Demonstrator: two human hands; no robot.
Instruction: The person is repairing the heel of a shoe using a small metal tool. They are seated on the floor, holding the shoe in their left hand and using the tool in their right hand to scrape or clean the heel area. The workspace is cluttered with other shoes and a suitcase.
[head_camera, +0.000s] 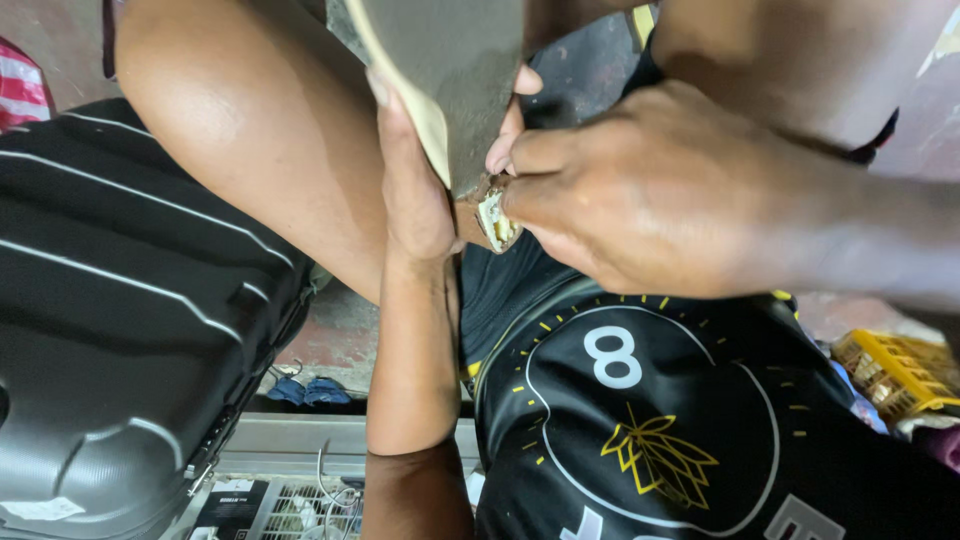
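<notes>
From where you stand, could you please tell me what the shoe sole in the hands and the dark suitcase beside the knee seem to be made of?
The shoe sole looks like matte grey rubber with a pale, cream-coloured layer along its edge, possibly foam or leather; the left hand and right hand grip it. The suitcase seems hard moulded plastic: a glossy dark shell with raised ribs that catch the light.

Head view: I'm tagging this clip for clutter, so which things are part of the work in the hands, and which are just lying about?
In hand:
- shoe sole, gripped by the left hand
- right hand, pinching the heel end

Lying about:
- black suitcase
- yellow crate
- blue cloth on the floor
</notes>
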